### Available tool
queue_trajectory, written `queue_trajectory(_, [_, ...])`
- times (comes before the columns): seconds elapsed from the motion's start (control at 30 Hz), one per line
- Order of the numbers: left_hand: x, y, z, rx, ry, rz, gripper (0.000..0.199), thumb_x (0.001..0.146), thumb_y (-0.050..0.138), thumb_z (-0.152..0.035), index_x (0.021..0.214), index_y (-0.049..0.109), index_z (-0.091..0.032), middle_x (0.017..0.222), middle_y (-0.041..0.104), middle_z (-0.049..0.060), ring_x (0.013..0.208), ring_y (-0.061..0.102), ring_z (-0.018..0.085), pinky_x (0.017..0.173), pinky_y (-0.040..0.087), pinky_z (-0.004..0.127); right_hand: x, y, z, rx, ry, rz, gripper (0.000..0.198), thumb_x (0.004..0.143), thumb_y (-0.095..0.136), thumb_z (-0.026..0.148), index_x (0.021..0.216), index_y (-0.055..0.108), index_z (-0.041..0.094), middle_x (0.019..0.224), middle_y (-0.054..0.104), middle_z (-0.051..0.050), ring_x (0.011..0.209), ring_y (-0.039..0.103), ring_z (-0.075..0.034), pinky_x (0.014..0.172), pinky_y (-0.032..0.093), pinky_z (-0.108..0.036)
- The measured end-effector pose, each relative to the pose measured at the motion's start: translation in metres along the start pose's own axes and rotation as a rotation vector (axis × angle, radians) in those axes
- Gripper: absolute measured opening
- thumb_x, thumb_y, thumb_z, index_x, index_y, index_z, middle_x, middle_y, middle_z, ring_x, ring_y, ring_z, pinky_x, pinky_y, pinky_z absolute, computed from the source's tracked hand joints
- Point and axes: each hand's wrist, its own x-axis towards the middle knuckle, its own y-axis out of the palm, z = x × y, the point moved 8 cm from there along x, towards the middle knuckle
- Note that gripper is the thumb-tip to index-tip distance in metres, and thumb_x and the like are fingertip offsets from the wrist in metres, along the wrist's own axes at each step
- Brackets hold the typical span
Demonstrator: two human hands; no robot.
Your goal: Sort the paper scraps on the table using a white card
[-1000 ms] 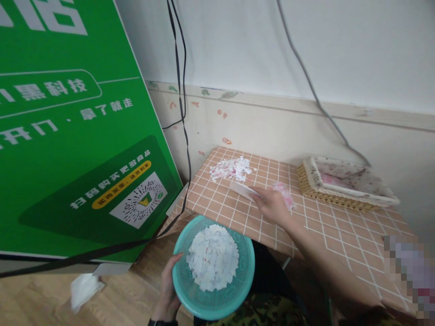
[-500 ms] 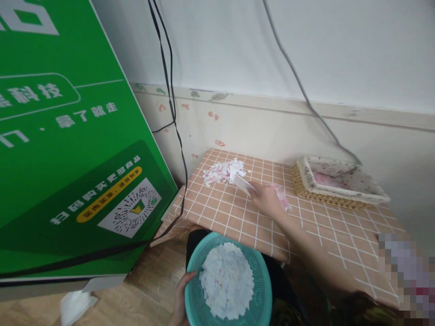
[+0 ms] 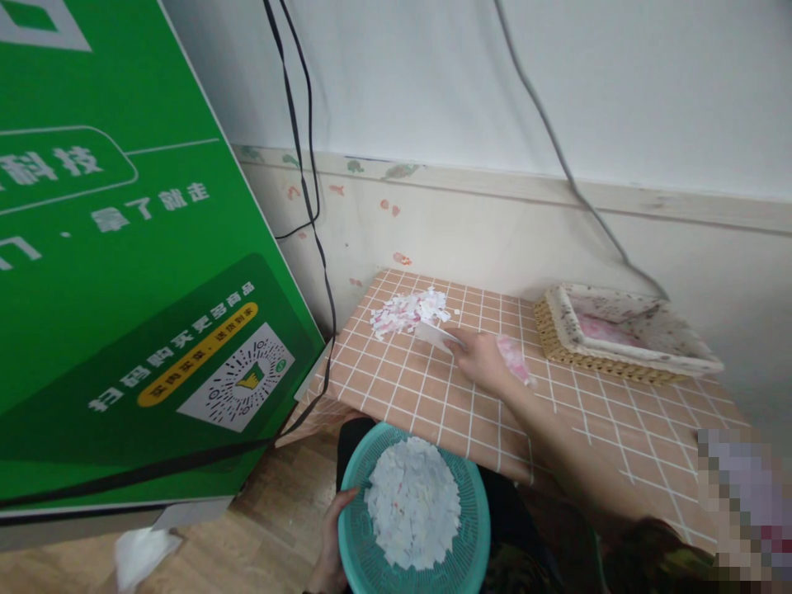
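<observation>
My left hand [image 3: 334, 528] grips the rim of a teal plastic basket [image 3: 475, 528] at the table's front edge, over my lap. Small white paper scraps [image 3: 413, 503] lie heaped inside it. My right hand [image 3: 481, 356] is closed on a flat white card [image 3: 436, 336], which it holds low over the tabletop. The card's far end is by a pile of white and pink paper scraps [image 3: 409, 312] at the table's back left. Just right of the hand lies a pinkish-white piece [image 3: 515, 360], whose kind I cannot make out.
A cloth-lined wicker basket [image 3: 628, 363] with something pink inside stands at the back right of the checked table [image 3: 408, 388]. A green printed panel [image 3: 124, 313] rises at the left. Black cables [image 3: 309, 165] hang before the wall. A white bag [image 3: 145, 554] lies on the floor.
My right hand has drawn the card slightly left and toward me along the near edge of the scrap pile. The left hand still holds the teal basket. The view has shifted slightly.
</observation>
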Motion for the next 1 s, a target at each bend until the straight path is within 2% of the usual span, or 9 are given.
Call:
queue_trajectory(0.17, [0.003, -0.002, 0.002, 0.016, 0.001, 0.032, 0.024, 0.067, 0.068, -0.031, 0.077, 0.071, -0.01, 0.069, 0.074, 0.01, 0.063, 0.067, 0.026, 0.066, 0.052, 0.039, 0.008, 0.004, 0.011, 0.018, -0.094, 0.118, 0.031, 0.085, 0.049, 0.019, 0.108, 0.068, 0.025, 0.091, 0.072, -0.006, 0.08, 0.065, -0.019, 0.07, 0.045, -0.029])
queue_trajectory(0.3, [0.003, -0.003, 0.0, 0.019, 0.022, 0.027, 0.021, 0.066, 0.068, -0.029, 0.076, 0.072, -0.01, 0.07, 0.075, 0.01, 0.063, 0.067, 0.025, 0.066, 0.052, 0.039, 0.0, -0.009, 0.017, -0.005, -0.197, 0.22, 0.028, 0.086, 0.05, 0.02, 0.104, 0.07, 0.027, 0.092, 0.073, -0.003, 0.076, 0.066, -0.017, 0.068, 0.045, -0.027])
queue_trajectory(0.47, [0.003, -0.005, 0.001, -0.001, 0.012, 0.033, 0.02, 0.067, 0.068, -0.028, 0.077, 0.072, -0.011, 0.072, 0.075, 0.01, 0.069, 0.068, 0.026, 0.07, 0.053, 0.04, -0.028, -0.022, 0.021, -0.086, -0.215, 0.13, 0.032, 0.086, 0.048, 0.019, 0.111, 0.067, 0.025, 0.086, 0.073, -0.004, 0.071, 0.067, -0.017, 0.064, 0.046, -0.027])
queue_trajectory(0.53, [0.005, -0.004, 0.004, -0.002, -0.026, 0.053, 0.022, 0.067, 0.067, -0.03, 0.077, 0.073, -0.011, 0.071, 0.075, 0.01, 0.071, 0.069, 0.029, 0.07, 0.053, 0.042, -0.044, -0.012, 0.038, -0.092, -0.247, 0.083, 0.04, 0.086, 0.045, 0.017, 0.123, 0.06, 0.022, 0.09, 0.073, -0.005, 0.072, 0.067, -0.016, 0.065, 0.048, -0.027])
queue_trajectory(0.63, [0.007, -0.005, 0.004, 0.004, -0.028, 0.058, 0.023, 0.067, 0.067, -0.031, 0.077, 0.073, -0.011, 0.072, 0.075, 0.01, 0.075, 0.069, 0.031, 0.069, 0.053, 0.044, -0.065, 0.018, 0.085, -0.111, -0.445, 0.083, 0.049, 0.084, 0.043, 0.012, 0.133, 0.047, 0.014, 0.12, 0.062, -0.012, 0.103, 0.061, -0.02, 0.081, 0.05, -0.032])
queue_trajectory(0.7, [0.008, -0.005, 0.003, 0.01, 0.002, 0.046, 0.024, 0.066, 0.067, -0.031, 0.078, 0.073, -0.012, 0.073, 0.075, 0.01, 0.075, 0.069, 0.031, 0.069, 0.053, 0.044, -0.071, 0.041, 0.11, -0.18, -0.519, 0.127, 0.048, 0.086, 0.042, 0.012, 0.134, 0.044, 0.008, 0.125, 0.058, -0.017, 0.109, 0.057, -0.023, 0.084, 0.05, -0.036])
queue_trajectory(0.83, [0.008, -0.005, 0.001, 0.028, 0.028, 0.025, 0.024, 0.064, 0.068, -0.031, 0.076, 0.073, -0.01, 0.07, 0.075, 0.01, 0.071, 0.068, 0.03, 0.069, 0.053, 0.043, -0.066, 0.059, 0.114, -0.332, -0.421, 0.16, 0.045, 0.086, 0.04, 0.01, 0.131, 0.045, 0.005, 0.124, 0.057, -0.021, 0.104, 0.06, -0.026, 0.075, 0.053, -0.037])
queue_trajectory(0.9, [0.006, -0.004, -0.001, 0.03, 0.04, 0.009, 0.022, 0.064, 0.068, -0.031, 0.072, 0.073, -0.011, 0.067, 0.074, 0.009, 0.068, 0.068, 0.029, 0.068, 0.053, 0.042, -0.066, 0.052, 0.095, -0.365, -0.327, 0.15, 0.047, 0.084, 0.04, 0.007, 0.131, 0.045, 0.007, 0.124, 0.057, -0.02, 0.103, 0.06, -0.026, 0.072, 0.052, -0.036])
queue_trajectory(1.0, [0.002, -0.003, -0.003, 0.046, 0.046, -0.015, 0.02, 0.063, 0.068, -0.03, 0.07, 0.073, -0.012, 0.065, 0.074, 0.008, 0.066, 0.068, 0.029, 0.067, 0.053, 0.041, -0.073, 0.027, 0.046, -0.374, -0.133, 0.105, 0.051, 0.081, 0.041, 0.006, 0.131, 0.047, 0.013, 0.122, 0.059, -0.018, 0.093, 0.064, -0.025, 0.067, 0.05, -0.032])
